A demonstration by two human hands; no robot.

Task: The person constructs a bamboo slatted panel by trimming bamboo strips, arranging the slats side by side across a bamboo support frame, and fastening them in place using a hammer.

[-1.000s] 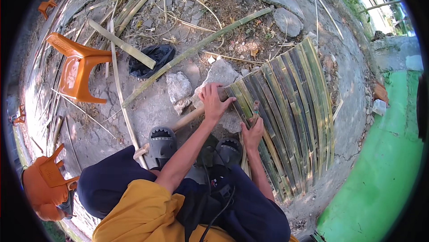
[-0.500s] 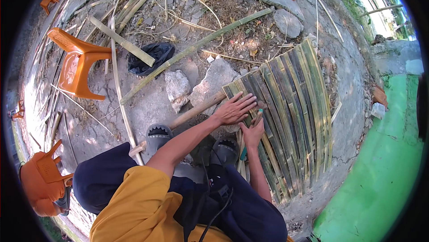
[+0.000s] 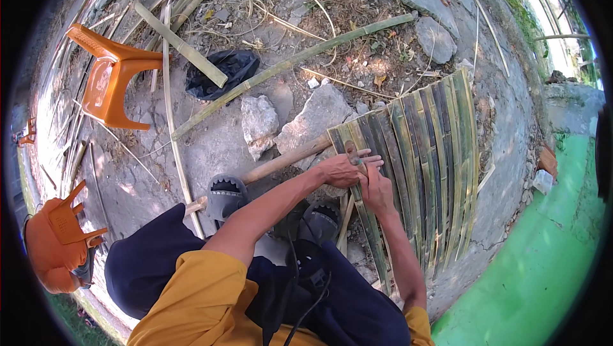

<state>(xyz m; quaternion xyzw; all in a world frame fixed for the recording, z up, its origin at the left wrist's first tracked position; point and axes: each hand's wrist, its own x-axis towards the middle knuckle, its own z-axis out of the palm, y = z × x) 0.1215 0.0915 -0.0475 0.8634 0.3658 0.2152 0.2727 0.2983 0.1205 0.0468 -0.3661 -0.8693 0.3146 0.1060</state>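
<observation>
A panel of split bamboo slats [image 3: 426, 154], green and dark brown, lies on the ground at front right, fanned out side by side. My left hand [image 3: 340, 170] rests at its left edge, fingers stretched out to the right over the slats. My right hand [image 3: 378, 191] is closed round what looks like a hammer [image 3: 352, 149] with a brown, rusty head. That head is beside my left fingers and partly covers them. Under the panel's near left corner runs a wooden pole [image 3: 287, 157], past my shoe. Any small piece beneath my left fingers is hidden.
Broken stone slabs [image 3: 313, 118] and a pale rock [image 3: 258, 122] lie beyond the pole. A long bamboo strip [image 3: 287, 65] crosses the ground near a black plastic bag [image 3: 223, 74]. Orange plastic chairs [image 3: 110, 84] stand left, with a seated person [image 3: 50, 244]. Green-painted ground [image 3: 530, 269] is at right.
The hammer head has shifted left, onto my left hand's fingers. My right hand has moved slightly right, and its forearm has swung outward. The view has shifted a little.
</observation>
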